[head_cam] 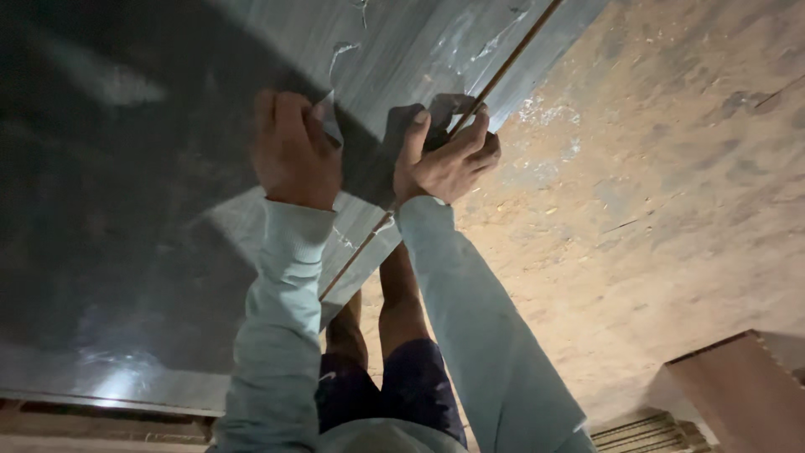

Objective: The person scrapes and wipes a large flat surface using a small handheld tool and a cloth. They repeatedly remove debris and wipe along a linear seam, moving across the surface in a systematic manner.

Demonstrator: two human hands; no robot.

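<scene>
The person bends over a big grey sheet [151, 210] lying on the dusty floor [654, 193]. The left hand [293, 151] pinches a loose flap of film [331, 117] on the sheet's face. The right hand [449, 159] is curled around the sheet's edge [503, 67], fingers hooked under it. To my eye, a steady hold at the edge and a slow, low pull would keep the film from tearing. A brown board [738, 386] lies well apart.
</scene>
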